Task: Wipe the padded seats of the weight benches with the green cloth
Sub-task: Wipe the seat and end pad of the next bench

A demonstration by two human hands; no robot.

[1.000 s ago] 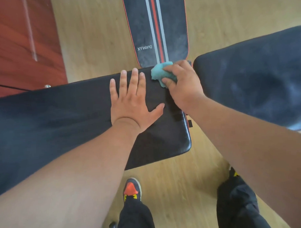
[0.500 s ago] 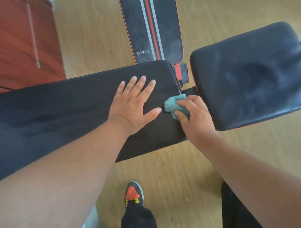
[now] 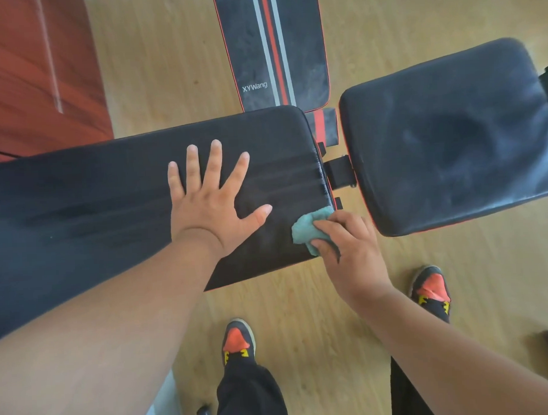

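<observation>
A long black padded bench pad (image 3: 95, 207) runs from the left edge to the middle of the view. My left hand (image 3: 210, 200) lies flat on it with its fingers spread. My right hand (image 3: 349, 251) grips the bunched green cloth (image 3: 307, 231) and holds it against the pad's near right corner. Wet streaks show on the pad just above the cloth. A second black padded seat (image 3: 450, 139) lies to the right, across a narrow gap with a black bracket (image 3: 338, 174).
A third bench pad (image 3: 276, 45) with red and grey stripes and "XYWang" lettering lies beyond on the wooden floor (image 3: 332, 314). A red-brown wooden panel (image 3: 38, 69) fills the far left corner. My two shoes (image 3: 238, 339) stand on the floor beside the benches.
My right hand has drawn the cloth along the pad's right end, from the far corner to the near corner. My left hand stayed flat on the pad, fingers spreading wider.
</observation>
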